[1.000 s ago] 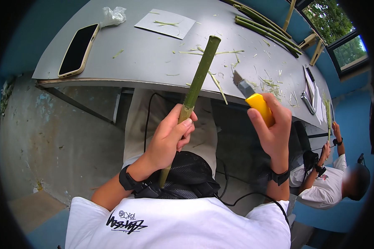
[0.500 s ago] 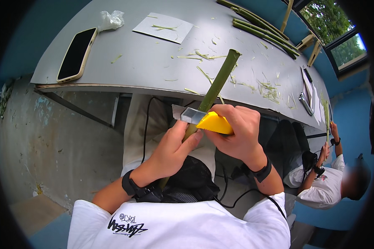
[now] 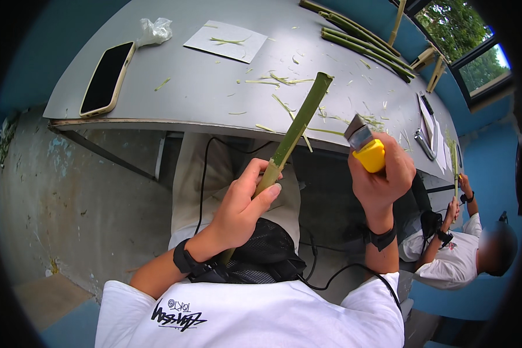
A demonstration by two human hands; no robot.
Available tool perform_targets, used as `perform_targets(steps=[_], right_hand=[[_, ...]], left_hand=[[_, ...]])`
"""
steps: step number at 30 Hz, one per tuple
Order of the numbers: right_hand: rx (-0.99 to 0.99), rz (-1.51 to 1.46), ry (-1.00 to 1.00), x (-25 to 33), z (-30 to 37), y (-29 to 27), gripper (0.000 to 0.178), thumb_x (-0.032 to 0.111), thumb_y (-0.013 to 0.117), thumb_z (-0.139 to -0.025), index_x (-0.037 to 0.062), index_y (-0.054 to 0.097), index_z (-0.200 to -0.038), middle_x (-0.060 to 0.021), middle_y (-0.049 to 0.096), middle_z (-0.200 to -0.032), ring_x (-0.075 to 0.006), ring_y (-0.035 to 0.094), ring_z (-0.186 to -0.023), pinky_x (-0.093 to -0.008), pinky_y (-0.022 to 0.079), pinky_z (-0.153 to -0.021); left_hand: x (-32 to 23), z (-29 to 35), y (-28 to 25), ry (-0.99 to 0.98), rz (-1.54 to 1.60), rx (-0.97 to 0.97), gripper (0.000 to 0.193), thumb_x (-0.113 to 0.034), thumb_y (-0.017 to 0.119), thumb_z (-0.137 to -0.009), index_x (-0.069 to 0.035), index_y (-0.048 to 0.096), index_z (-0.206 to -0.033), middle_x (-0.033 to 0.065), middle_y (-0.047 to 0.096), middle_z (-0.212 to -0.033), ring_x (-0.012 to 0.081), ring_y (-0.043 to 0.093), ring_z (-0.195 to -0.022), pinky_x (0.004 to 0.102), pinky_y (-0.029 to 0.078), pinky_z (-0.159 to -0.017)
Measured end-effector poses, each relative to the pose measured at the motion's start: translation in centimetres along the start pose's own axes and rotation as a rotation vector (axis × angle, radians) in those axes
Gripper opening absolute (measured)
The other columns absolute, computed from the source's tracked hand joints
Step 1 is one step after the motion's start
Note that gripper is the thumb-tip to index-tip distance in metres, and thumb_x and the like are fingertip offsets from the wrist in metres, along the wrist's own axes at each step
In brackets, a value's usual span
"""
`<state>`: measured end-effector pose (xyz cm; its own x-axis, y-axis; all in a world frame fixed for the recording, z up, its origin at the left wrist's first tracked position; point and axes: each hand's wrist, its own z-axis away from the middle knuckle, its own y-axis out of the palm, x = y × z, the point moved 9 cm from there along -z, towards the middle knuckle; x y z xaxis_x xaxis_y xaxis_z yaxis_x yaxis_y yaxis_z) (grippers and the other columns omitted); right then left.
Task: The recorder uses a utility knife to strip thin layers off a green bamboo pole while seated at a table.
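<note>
My left hand [image 3: 245, 207] is closed around the lower, pale part of a green bamboo stick [image 3: 298, 126], which slants up and to the right over the table's near edge. The upper length still has its green skin; below it, by my fingers, the surface is scraped pale. In my right hand [image 3: 384, 181] is a yellow-handled knife [image 3: 370, 155] with a broad metal blade, held to the right of the stick and apart from it. A thin green strip runs between the stick and the blade; I cannot tell whether it touches either.
Bamboo shavings [image 3: 278, 79] lie scattered over the grey table [image 3: 197, 87]. A phone [image 3: 107, 78], clear plastic [image 3: 155, 30] and a white card [image 3: 226, 42] are at the left, several bamboo sticks [image 3: 365, 49] at the back. Another person [image 3: 455, 255] holds a stick at the right.
My right hand has swung the knife away from the bamboo, to the right and slightly up. The left hand keeps its grip, with the stick nearly where it was.
</note>
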<state>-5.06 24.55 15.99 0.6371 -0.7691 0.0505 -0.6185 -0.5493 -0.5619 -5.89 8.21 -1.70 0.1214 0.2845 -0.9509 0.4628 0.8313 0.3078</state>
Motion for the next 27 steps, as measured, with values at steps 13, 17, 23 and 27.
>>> perform_targets(steps=[13,17,23,27], right_hand=[[-0.556,0.207,0.539,-8.5,2.2,-10.2,0.014,0.015,0.078,-0.094,0.0017,0.073,-0.093,0.0022,0.065,-0.073,-0.0014,0.052,-0.062,-0.0174,0.035,-0.057],[-0.355,0.236,0.531,-8.9,2.4,-11.2,0.011,0.012,0.077,-0.093,0.0011,0.076,-0.094,0.0010,0.069,-0.077,-0.0031,0.054,-0.065,-0.0189,0.037,-0.060],[-0.075,0.119,0.456,-8.2,2.7,-9.9,0.008,0.006,0.072,-0.091,-0.0022,0.074,-0.093,-0.0020,0.071,-0.080,-0.0035,0.054,-0.065,-0.0194,0.038,-0.061],[-0.024,0.082,0.465,-7.0,2.7,-8.5,0.016,0.009,0.075,-0.088,-0.0036,0.072,-0.096,-0.0043,0.070,-0.078,-0.0064,0.056,-0.064,-0.0225,0.040,-0.059]], left_hand=[[0.3,-0.4,-0.1,-0.022,0.083,-0.026,0.022,-0.019,0.052,-0.106,-0.002,0.048,-0.119,-0.0007,0.046,-0.081,0.0051,0.038,-0.064,0.0213,0.033,-0.057],[0.5,-0.5,0.2,-0.046,0.128,0.018,0.023,-0.021,0.053,-0.105,-0.002,0.049,-0.118,-0.0002,0.047,-0.081,0.0057,0.040,-0.064,0.0215,0.035,-0.057],[-0.1,-0.6,-1.1,0.004,0.053,-0.062,0.029,-0.024,0.052,-0.105,0.000,0.055,-0.121,0.0005,0.051,-0.080,0.0066,0.046,-0.067,0.0223,0.039,-0.060],[-0.9,-0.8,-1.4,0.065,-0.015,-0.047,0.038,-0.028,0.050,-0.105,0.004,0.059,-0.125,0.0010,0.054,-0.080,0.0071,0.048,-0.068,0.0225,0.040,-0.061]])
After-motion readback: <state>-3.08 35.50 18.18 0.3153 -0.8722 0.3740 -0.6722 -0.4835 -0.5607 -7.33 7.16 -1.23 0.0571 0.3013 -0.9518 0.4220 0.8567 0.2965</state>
